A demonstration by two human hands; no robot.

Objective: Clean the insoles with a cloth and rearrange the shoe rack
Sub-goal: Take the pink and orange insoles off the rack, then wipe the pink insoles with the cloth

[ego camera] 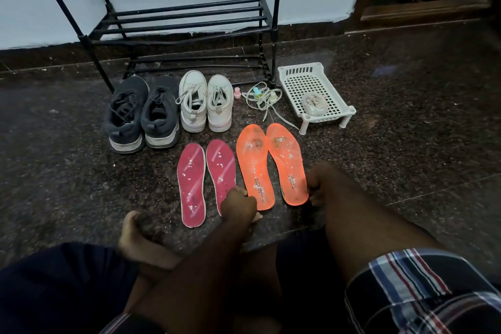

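Four insoles lie flat on the dark stone floor in front of a seated person, their long axes running away from the viewer, toes toward the rack (187,22) and heels toward the person. The two pink insoles (206,182) sit on the left, side by side and slightly splayed at the heels; the two orange insoles (271,165) sit on the right, close together, flecked with pale dirt. The left hand (238,205) rests with curled fingers at the heel end of the right pink insole, beside the heel of the left orange one; whether it actually pinches either cannot be told. The right hand (315,184) has its fingers curled at the heel edge of the right orange insole, touching it; a firm grip cannot be made out.

Beyond the insoles, the dark shoes (143,114) and the white shoes (206,102) stand in pairs with toes pointing at the rack, which is black and stands against the wall. To the right of the white shoes lie tangled laces (261,99), with a small pink bottle (237,93) just beside the shoes. A white basket (314,89) stands further right, holding a small clear box (315,104). A bare foot (135,236) lies near the left pink insole's heel.
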